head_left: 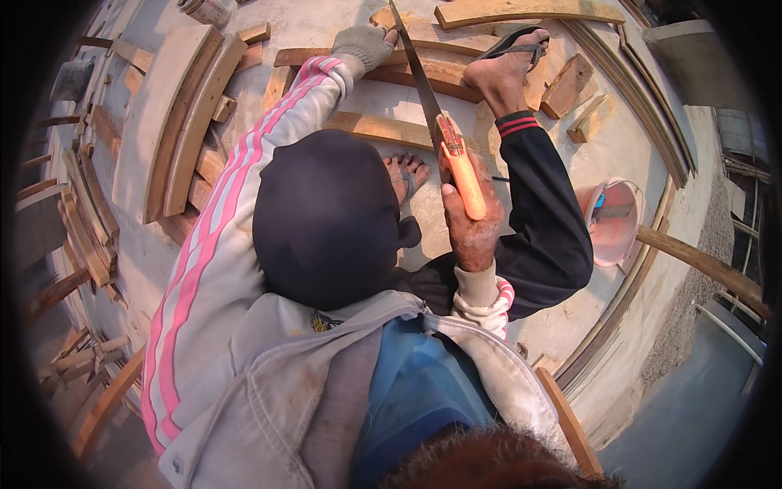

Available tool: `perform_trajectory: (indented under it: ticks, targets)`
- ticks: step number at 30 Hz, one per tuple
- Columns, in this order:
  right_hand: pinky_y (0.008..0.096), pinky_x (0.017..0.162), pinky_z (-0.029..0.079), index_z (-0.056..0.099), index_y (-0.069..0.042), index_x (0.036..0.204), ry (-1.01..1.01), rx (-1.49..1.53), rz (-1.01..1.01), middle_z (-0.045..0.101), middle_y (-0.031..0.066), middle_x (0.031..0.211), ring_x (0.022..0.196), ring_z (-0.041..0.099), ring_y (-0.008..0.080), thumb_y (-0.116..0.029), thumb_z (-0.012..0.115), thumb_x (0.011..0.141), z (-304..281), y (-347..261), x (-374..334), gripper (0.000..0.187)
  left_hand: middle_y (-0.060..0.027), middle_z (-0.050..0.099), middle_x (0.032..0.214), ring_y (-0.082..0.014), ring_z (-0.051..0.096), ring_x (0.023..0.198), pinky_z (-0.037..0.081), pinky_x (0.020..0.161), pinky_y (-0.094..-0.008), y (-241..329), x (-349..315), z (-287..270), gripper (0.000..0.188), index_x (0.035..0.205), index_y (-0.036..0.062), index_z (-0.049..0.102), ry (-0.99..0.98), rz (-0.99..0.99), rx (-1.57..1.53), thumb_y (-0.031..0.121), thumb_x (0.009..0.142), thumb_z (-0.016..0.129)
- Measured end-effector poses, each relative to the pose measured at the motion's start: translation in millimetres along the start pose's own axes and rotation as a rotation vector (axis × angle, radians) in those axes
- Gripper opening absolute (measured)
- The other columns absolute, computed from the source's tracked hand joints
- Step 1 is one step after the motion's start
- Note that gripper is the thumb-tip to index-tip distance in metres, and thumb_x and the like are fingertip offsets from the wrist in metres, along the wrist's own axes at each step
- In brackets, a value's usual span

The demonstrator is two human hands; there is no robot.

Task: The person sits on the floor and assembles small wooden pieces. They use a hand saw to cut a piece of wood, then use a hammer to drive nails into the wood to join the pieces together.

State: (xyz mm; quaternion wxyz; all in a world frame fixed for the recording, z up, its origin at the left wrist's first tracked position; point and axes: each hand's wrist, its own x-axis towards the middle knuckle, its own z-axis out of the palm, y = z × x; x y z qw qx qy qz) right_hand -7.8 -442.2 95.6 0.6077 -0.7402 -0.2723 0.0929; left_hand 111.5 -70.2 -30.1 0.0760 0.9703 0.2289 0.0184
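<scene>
My right hand (pixel 476 220) is wrapped around the orange handle of a hand saw (pixel 423 90). Its long metal blade points away from me and crosses the wooden beam (pixel 444 77). In a grey knitted glove, my left hand (pixel 364 47) has its fingers curled down on that beam, left of the blade. My right foot (pixel 497 77), in a black flip-flop, presses on the wood to the right of the saw. My bent left knee (pixel 326 220) in black cloth covers part of the floor, and my left foot (pixel 407 173) rests beside it.
Curved timber pieces (pixel 191 122) lean at the left, with more stacked lumber (pixel 85 216) beyond. A pink bucket (pixel 615 224) lies tipped at the right. Long strips (pixel 635 98) run along the right edge. A plank (pixel 521 11) and short blocks (pixel 568 85) lie ahead.
</scene>
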Motion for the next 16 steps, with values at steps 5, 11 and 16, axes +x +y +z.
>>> perform_trajectory:
  ticks: [5, 11, 16]
  targets:
    - [0.0366, 0.103, 0.054, 0.055, 0.005, 0.149, 0.027, -0.061, 0.084, 0.071, 0.0204, 0.133, 0.114, 0.073, 0.0273, -0.008, 0.07, 0.094, -18.1, -22.5, -46.6, 0.058, -0.0138, 0.081, 0.102, -0.0345, 0.078, 0.098, 0.06, 0.086, -0.0501, 2.9, 0.6, -4.2, 0.064, 0.108, 0.0102, 0.081, 0.008, 0.033, 0.007, 0.053, 0.112, 0.034]
    - [0.0362, 0.111, 0.048, 0.055, 0.008, 0.147, -0.017, 0.009, 0.107, 0.067, 0.0201, 0.139, 0.126, 0.065, 0.0241, -0.007, 0.068, 0.096, 6.0, -11.8, 6.4, 0.055, -0.0127, 0.08, 0.113, -0.0315, 0.076, 0.107, 0.059, 0.091, -0.0487, 7.7, -3.7, -4.7, 0.062, 0.116, 0.0119, 0.08, -0.081, 0.013, 0.039, 0.052, 0.113, 0.032]
    - [0.0353, 0.112, 0.047, 0.057, 0.005, 0.147, -0.026, 0.198, 0.145, 0.067, 0.0189, 0.14, 0.127, 0.065, 0.0229, -0.006, 0.068, 0.095, 17.3, -5.8, 18.4, 0.054, -0.0186, 0.078, 0.116, -0.0379, 0.074, 0.108, 0.057, 0.094, -0.0509, 2.9, -0.2, -4.0, 0.062, 0.126, 0.0114, 0.074, -0.075, 0.025, 0.007, 0.055, 0.111, 0.032]
